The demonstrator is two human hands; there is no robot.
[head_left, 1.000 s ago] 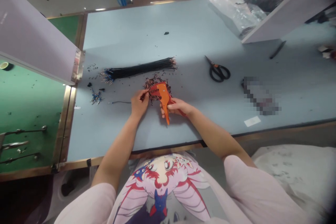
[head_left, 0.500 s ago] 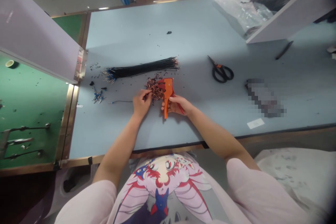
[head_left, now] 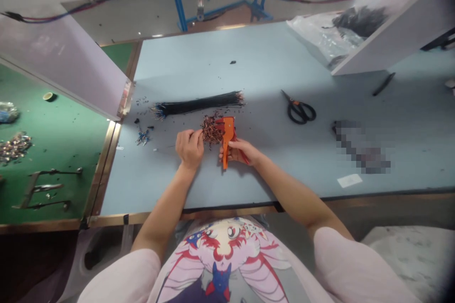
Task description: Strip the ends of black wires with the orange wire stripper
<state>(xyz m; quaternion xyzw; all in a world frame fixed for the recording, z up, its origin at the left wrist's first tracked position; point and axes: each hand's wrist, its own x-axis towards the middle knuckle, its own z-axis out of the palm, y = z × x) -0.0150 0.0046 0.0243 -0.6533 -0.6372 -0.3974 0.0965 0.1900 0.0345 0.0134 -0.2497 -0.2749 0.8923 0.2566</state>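
My right hand (head_left: 243, 150) is closed around the handles of an orange and red wire stripper (head_left: 228, 138). The stripper's head points up and to the left, over a heap of short copper-coloured wire scraps (head_left: 210, 131). Just left of that heap, my left hand (head_left: 190, 147) pinches a thin black wire (head_left: 169, 146); its tail sticks out leftward from under the hand. Fingers hide the wire's other end. Behind both hands lies a bundle of black wires (head_left: 202, 102), with blue terminals at the left end and bare copper tips at the right.
Small blue terminals (head_left: 142, 137) lie at the left. Black-handled scissors (head_left: 300, 110), a dark pen-like object (head_left: 384, 84), a blurred-out dark object (head_left: 359, 147) and a white label (head_left: 350, 180) are to the right. White panels (head_left: 88, 57) flank the blue tabletop (head_left: 199, 52).
The camera view has tilted upward, bringing a cable and a white beam into sight. My left hand has turned slightly and shifted a little left, away from the stripper. My right hand keeps its grip.
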